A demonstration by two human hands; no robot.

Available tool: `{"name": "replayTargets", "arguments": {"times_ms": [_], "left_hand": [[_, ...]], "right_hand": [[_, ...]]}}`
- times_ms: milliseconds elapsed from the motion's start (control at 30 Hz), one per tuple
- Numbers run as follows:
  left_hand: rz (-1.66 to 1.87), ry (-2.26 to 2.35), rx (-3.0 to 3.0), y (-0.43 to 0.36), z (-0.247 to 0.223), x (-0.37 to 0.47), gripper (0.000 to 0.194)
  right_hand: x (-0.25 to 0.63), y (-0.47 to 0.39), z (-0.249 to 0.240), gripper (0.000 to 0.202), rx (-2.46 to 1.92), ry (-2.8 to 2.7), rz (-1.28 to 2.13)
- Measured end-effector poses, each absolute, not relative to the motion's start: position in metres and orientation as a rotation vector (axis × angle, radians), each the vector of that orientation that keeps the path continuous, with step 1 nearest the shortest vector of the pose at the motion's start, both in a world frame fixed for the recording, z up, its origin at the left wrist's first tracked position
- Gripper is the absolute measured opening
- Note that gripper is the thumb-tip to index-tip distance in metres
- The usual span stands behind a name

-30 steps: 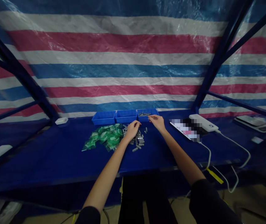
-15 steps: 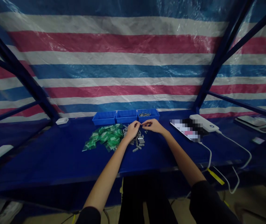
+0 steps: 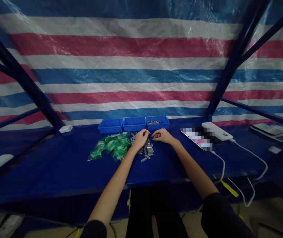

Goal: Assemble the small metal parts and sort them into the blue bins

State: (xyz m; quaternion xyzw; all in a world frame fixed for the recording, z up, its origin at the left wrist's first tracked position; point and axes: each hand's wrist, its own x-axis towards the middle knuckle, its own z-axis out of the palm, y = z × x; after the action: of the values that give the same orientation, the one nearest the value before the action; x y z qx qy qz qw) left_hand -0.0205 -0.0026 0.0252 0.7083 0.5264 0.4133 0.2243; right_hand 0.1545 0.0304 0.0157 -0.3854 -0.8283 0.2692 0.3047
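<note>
Head view, listed from the hands outward. Left hand (image 3: 139,140): fingers curled inward over a loose heap of short grey metal cylinders (image 3: 150,151). Right hand (image 3: 165,136): just beside it, thumb and fingers bent towards each other. The hands are apart; whether either grips a piece cannot be told. Left of the heap: glossy clear plastic packets with green contents (image 3: 117,144), piled. Behind: three blue plastic bins (image 3: 134,127) in a row, the right-hand one holding small silvery metal parts (image 3: 153,122). Right: a flat device with a pixelated screen (image 3: 196,138), beside a white rounded power bank (image 3: 215,130). Stage, as judged: handling under way and unfinished, many cylinders lying loose; the share dealt with is unclear. Obscured: fingertips, part of the heap under the left hand, packet contents.
</note>
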Motion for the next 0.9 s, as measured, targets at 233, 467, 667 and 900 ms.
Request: {"name": "replayTargets", "arguments": {"times_ms": [233, 467, 667, 900], "left_hand": [[1.136, 1.445, 1.947, -0.003, 0.027, -0.019, 0.023], [1.127, 1.45, 1.96, -0.003, 0.026, -0.021, 0.023], [1.129, 1.449, 1.959, -0.001, 0.024, -0.021, 0.024], [1.125, 1.449, 1.947, 0.0, 0.023, -0.02, 0.024]], "right_hand": [[0.148, 0.029, 0.014, 0.026, -0.938, -2.177, 0.789], [0.153, 0.022, 0.023, 0.021, -1.19, -2.225, 0.465], [0.149, 0.025, 0.017, 0.029, -1.153, -2.266, 0.548], [0.15, 0.026, 0.019, 0.031, -1.089, -2.195, 0.54]]}}
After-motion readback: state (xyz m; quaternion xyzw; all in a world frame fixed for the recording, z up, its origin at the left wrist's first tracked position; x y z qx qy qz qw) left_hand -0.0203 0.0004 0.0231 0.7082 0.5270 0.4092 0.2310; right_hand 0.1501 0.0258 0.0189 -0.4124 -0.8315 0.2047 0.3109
